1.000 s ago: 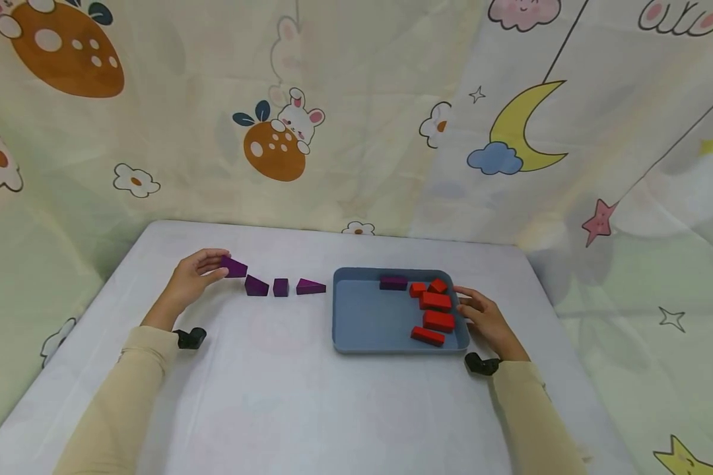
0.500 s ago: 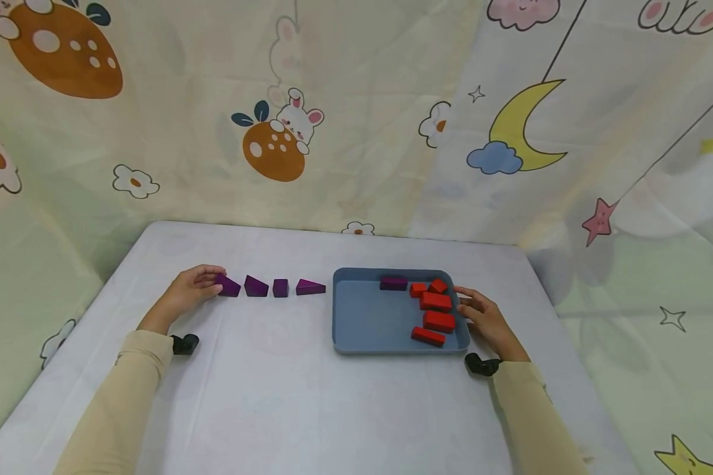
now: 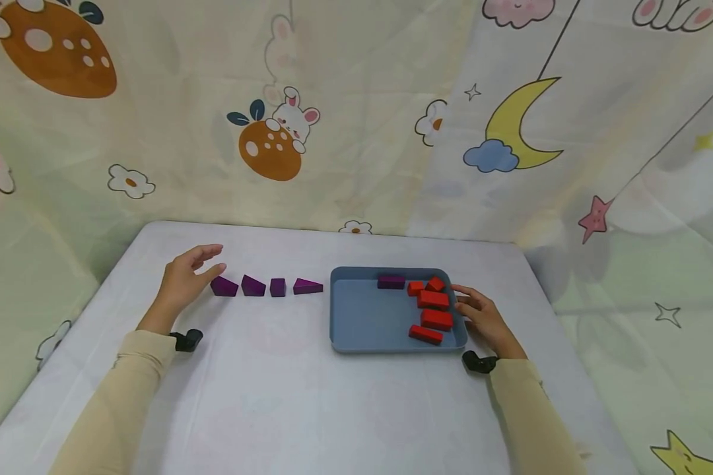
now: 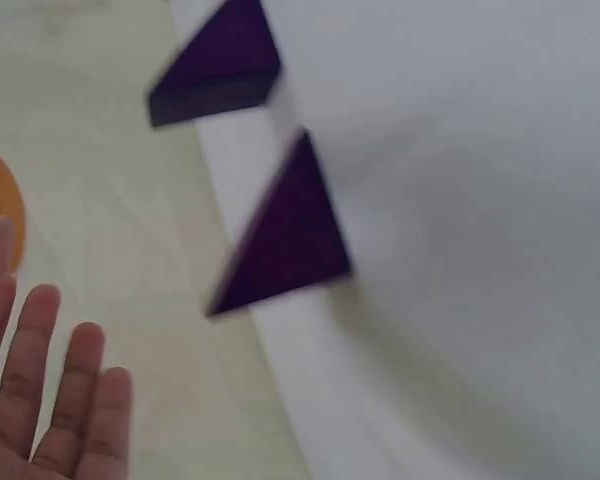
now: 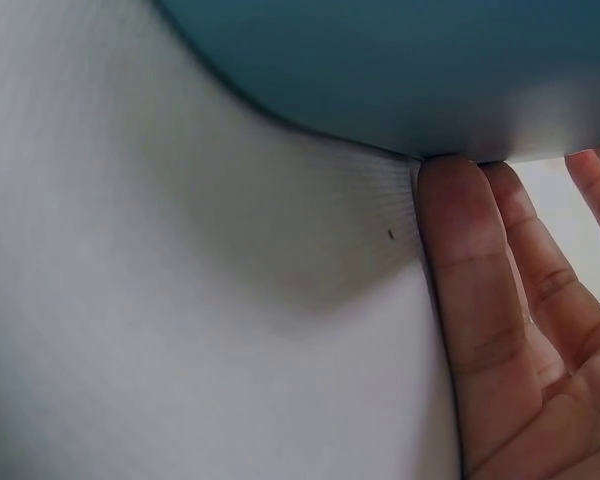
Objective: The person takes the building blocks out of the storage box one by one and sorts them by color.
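Note:
Four-sided and wedge-like purple blocks form a row on the white table. My left hand [image 3: 181,284] is just above and behind the leftmost purple block [image 3: 224,287], fingers and thumb spread with nothing between them. In the left wrist view its fingers [image 4: 80,400] are extended, apart from a purple block [image 4: 295,235] with a triangular face. Rightward in the row come a slanted purple block [image 3: 253,286], a small purple cube [image 3: 278,287] and a long purple wedge [image 3: 307,286]. My right hand [image 3: 487,323] rests its fingertips [image 5: 455,185] against the right side of the blue-grey tray [image 3: 368,320].
Inside the tray, a purple rectangular block [image 3: 391,282] lies by the back wall, and several red blocks [image 3: 433,300] cluster on the right. The table's [image 3: 309,409] back edge meets a patterned cloth [image 3: 356,165]. Each wrist carries a small black camera.
My left hand brought the leftmost purple block down and toward me into line with the row, then let go and rose with its fingers spreading. The right hand stays at the tray.

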`<state>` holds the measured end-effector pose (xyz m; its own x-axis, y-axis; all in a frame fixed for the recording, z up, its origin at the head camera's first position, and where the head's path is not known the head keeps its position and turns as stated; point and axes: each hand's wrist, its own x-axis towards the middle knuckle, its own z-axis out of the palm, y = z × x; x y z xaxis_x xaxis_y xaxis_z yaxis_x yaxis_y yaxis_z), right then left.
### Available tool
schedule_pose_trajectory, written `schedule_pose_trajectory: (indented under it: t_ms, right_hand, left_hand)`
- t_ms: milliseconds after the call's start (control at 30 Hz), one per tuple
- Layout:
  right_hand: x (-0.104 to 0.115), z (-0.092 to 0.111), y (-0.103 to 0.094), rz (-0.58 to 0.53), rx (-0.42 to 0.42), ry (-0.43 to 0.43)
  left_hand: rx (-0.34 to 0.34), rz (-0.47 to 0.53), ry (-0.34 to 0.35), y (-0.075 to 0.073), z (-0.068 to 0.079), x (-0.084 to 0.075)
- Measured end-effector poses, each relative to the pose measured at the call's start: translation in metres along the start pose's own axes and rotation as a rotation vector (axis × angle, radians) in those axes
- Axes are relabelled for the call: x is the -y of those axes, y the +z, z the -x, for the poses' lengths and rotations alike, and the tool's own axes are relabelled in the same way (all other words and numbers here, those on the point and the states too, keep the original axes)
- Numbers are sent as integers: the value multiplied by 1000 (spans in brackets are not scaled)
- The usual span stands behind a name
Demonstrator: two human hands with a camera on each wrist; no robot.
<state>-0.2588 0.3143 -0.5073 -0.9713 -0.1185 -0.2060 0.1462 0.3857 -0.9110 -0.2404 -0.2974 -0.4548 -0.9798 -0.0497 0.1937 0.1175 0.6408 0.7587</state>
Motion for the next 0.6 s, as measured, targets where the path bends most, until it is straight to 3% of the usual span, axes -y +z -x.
schedule_pose_trajectory:
  t_ms: [133, 333, 600]
  right_hand:
    - [-1, -1, 0, -6, 4, 4]
    - [-2, -1, 0, -4, 2, 12]
    - [-1, 0, 0, -11, 8, 21]
  left_hand:
    - [-50, 41, 22, 8, -2, -25]
    - [28, 150, -8, 28, -8, -52]
    - [50, 255, 5, 60, -22, -73]
